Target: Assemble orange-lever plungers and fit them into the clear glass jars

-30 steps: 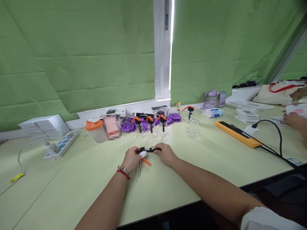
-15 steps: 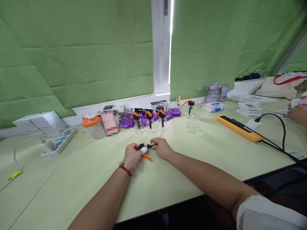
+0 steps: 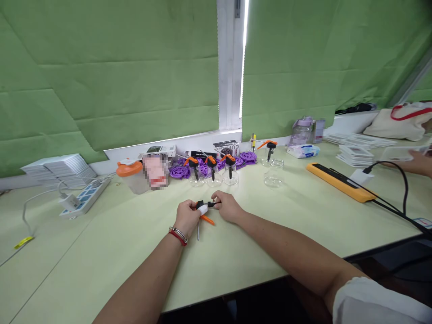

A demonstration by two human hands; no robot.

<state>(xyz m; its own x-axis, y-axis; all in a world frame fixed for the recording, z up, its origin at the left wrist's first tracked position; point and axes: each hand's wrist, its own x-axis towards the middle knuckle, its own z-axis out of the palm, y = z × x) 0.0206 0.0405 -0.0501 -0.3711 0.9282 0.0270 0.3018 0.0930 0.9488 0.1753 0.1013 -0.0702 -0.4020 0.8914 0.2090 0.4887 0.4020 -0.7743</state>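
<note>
We've got our left hand [image 3: 186, 217] and right hand [image 3: 227, 207] both pinched on a small black-and-orange clamp [image 3: 204, 209] held between them, just above the counter [image 3: 101, 252]; glass jars [image 3: 213, 176] sit beyond.

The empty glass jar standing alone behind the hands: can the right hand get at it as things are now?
Probably yes. The bare table lies between the right hand and the glass jar, but that hand now holds the small black clamp.
</note>
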